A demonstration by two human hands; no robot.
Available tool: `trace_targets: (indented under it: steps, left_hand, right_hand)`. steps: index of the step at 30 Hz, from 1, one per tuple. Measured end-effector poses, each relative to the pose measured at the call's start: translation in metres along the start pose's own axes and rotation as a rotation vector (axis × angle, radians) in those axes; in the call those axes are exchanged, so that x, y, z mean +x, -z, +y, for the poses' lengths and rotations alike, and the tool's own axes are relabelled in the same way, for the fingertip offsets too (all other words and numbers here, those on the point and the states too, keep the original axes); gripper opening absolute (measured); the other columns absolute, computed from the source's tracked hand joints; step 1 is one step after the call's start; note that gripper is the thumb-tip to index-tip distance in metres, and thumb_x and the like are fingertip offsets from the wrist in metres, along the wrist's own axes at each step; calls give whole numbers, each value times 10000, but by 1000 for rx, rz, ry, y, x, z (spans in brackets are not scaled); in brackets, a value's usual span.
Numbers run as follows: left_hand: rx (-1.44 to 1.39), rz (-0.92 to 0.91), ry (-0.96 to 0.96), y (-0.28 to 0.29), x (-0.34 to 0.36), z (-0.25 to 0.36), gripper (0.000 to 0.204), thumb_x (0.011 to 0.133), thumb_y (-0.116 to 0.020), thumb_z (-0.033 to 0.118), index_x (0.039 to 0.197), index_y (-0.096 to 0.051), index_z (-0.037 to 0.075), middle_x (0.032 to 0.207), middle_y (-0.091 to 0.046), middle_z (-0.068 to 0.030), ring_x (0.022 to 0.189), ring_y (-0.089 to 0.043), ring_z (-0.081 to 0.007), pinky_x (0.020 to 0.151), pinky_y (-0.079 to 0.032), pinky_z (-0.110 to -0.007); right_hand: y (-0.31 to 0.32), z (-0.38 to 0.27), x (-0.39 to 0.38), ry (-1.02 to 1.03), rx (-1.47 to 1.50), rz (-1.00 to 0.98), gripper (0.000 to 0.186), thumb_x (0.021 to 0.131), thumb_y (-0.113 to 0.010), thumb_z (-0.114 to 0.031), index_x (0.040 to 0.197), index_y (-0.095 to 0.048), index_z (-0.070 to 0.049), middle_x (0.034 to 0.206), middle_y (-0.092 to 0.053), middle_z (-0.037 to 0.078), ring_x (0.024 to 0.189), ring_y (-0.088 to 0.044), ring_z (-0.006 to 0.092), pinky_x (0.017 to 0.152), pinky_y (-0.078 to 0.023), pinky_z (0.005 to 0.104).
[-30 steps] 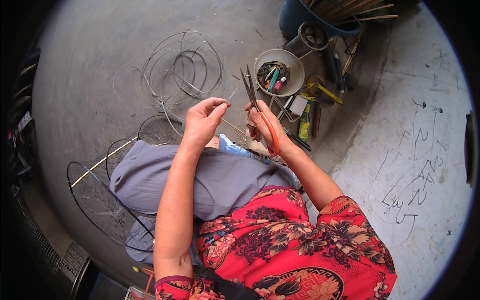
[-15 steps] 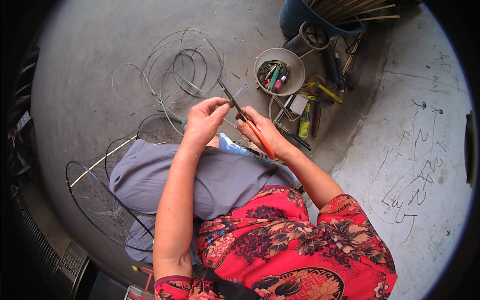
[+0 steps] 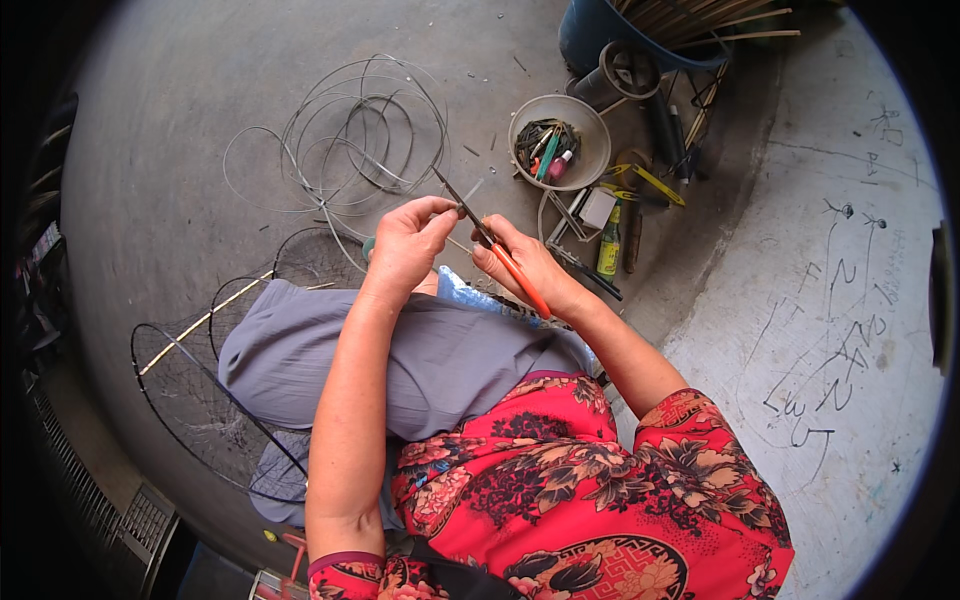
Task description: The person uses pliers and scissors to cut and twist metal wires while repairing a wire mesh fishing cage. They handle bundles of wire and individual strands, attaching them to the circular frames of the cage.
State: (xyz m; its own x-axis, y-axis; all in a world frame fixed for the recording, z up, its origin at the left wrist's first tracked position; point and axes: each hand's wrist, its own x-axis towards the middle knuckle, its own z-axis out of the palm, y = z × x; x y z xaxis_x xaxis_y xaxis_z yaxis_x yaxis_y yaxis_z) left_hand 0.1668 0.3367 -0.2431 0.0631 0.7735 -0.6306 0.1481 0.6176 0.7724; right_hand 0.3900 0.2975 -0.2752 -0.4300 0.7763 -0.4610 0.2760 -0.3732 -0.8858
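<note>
My right hand (image 3: 535,268) is wrapped round a pair of scissors (image 3: 519,278) with orange-red handles. The dark blades point up and to the left, past the fingertips of my left hand. My left hand (image 3: 408,243) is closed in a pinch beside the blades. A small, thin pale strip (image 3: 474,189) sticks out from those fingertips across the blades; the rest of it is hidden. Both hands are above my lap, which is covered by grey cloth (image 3: 400,335).
Loose coils of wire (image 3: 385,165) lie on the floor ahead. To their right are a bowl (image 3: 597,150) of small tools, a green bottle (image 3: 609,245) and a blue tub (image 3: 583,45) of sticks. A black-framed net cage (image 3: 180,420) is at the left.
The scissor blades have drawn together, and their tip has shifted slightly to the left. Both hands stay in nearly the same place.
</note>
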Motion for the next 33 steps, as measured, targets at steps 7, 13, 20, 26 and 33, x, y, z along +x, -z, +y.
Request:
trace_targets:
  steps: [7,13,20,26,33]
  left_hand:
    - [-14,-16,9,2,2,-3,208,1062,-760,149,1195,-823,3,842,-684,68,698,-509,-19,603,-407,-234]
    - [20,-9,45,1,4,-9,200,1055,-763,148,1176,-824,2,824,-677,72,693,-512,-21,593,-409,-239]
    - [82,-25,85,-4,1,-7,193,1049,-763,147,1144,-818,-12,810,-672,67,684,-511,-24,590,-407,-246]
    - [53,-25,66,-1,0,-10,198,1051,-763,157,1138,-813,-13,804,-669,64,679,-507,-23,585,-400,-251]
    - [47,-42,101,-8,-4,2,188,1080,-744,146,1180,-805,-2,836,-615,87,689,-456,-16,600,-370,-227]
  right_hand:
    - [-2,0,-1,-11,18,1,482,1137,-683,-502,1289,-593,-54,966,-651,101,899,-601,173,853,-543,363]
    - [-12,13,-4,-21,18,94,524,1107,-709,-555,1189,-621,-45,858,-601,84,809,-552,157,766,-517,355]
    - [-17,21,-13,-31,4,135,524,1090,-737,-543,1202,-620,-44,838,-600,96,778,-548,159,734,-510,360]
    - [-18,17,-10,-16,2,139,494,1082,-759,-492,1222,-621,-38,822,-633,145,747,-601,223,723,-525,394]
    - [-16,29,0,25,27,229,456,1071,-796,-429,1232,-642,-31,836,-681,137,756,-616,176,718,-540,377]
